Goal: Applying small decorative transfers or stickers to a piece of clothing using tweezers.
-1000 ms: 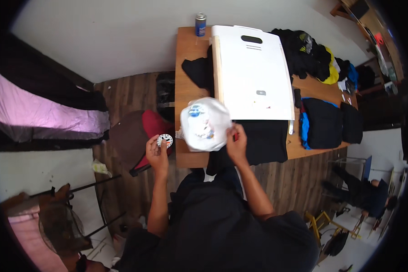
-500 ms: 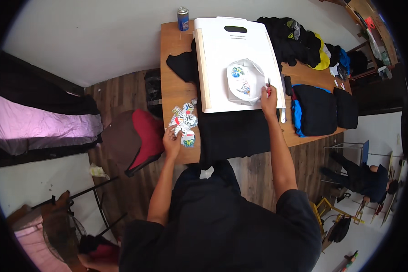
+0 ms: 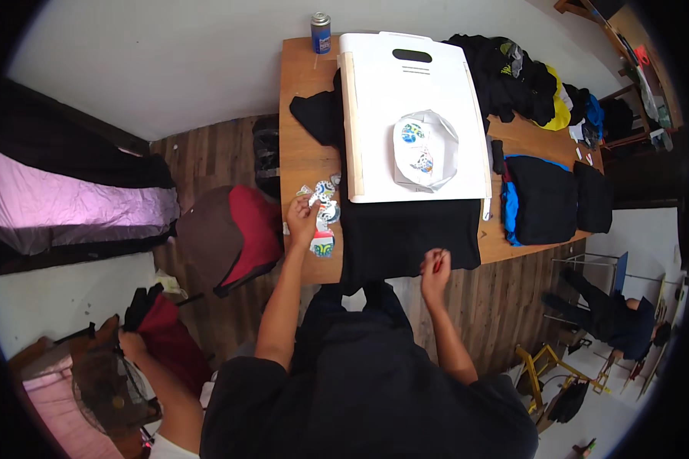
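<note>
My left hand [image 3: 302,222] is closed in a pinch at a pile of patterned cut-outs [image 3: 327,213] on the table's left part, holding one white printed piece by its edge. My right hand [image 3: 435,274] is curled round a small red-handled tool [image 3: 438,266], whose tip is hidden. That hand hovers by the near edge of a black cloth [image 3: 406,229] draped over the table. Beyond it lies a white board [image 3: 371,96] with a slot handle. An open-topped white bag or paper ring [image 3: 450,162] stands on the board with colourful round printed pieces [image 3: 413,133] inside.
A spray can [image 3: 321,34] stands at the table's back left. Folded black garments [image 3: 543,199] and a heap of dark clothes [image 3: 501,80] lie on the right. A red and brown padded seat [image 3: 230,229] is left of the table. Another person's arm [image 3: 164,390] reaches in at lower left.
My right hand has come from the white ring on the board back to the near edge, with the red-handled tool. My left hand has shifted slightly over the cut-outs. The other person's arm has risen.
</note>
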Demonstrator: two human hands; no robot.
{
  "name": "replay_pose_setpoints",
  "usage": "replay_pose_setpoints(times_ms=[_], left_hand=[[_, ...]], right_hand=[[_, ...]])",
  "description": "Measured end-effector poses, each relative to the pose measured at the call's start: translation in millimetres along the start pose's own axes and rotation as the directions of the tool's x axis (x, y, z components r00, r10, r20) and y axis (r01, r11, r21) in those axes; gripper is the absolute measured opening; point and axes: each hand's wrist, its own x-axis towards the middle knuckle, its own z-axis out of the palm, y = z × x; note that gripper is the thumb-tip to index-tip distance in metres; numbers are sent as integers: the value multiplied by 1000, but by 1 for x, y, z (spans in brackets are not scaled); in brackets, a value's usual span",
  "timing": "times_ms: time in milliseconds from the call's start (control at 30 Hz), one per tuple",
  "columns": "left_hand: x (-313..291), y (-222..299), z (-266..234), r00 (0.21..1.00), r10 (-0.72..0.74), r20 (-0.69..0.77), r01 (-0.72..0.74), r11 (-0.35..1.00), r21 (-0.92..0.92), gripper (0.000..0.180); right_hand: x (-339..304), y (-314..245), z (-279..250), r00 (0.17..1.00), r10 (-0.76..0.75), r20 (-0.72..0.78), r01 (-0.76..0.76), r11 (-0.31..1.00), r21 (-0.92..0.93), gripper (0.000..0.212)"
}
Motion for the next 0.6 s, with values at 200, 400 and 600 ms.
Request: replay_pose_setpoints(times_ms=[200,400,600], left_hand=[[5,15,-4,922,372,113,-361,711,603,35],[-7,13,-22,816,187,546,-575,344,742,40],[3,31,-52,814,19,581,-568,236,788,43]], right_hand=[[-61,46,15,985,94,145,-99,995,26,25],[-64,19,25,986,143,83,-139,989,-53,27],[-66,115,11,994,107,-16,-108,986,-129,27]])
